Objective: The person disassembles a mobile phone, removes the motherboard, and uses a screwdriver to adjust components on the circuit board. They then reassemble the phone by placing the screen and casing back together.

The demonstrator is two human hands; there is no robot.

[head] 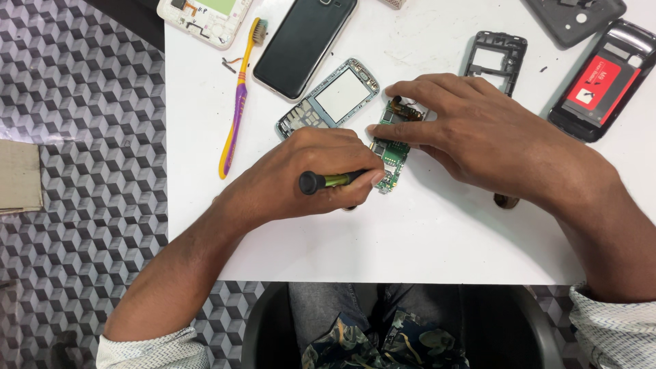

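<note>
My left hand (307,174) grips a small screwdriver (328,181) with a black cap and green shaft, its tip pointing at a green phone circuit board (391,154) on the white table (410,239). My right hand (465,130) presses down on the board with thumb and fingers, hiding its right side. A silver keypad frame with a clear screen window (331,99) lies just left of the board, touching neither hand that I can tell.
A yellow and purple toothbrush (238,102) lies at left. A black smartphone (304,42), a white phone frame (205,17), a black inner frame (495,61), a grey back cover (574,17) and an opened phone with a red battery (601,82) lie along the back.
</note>
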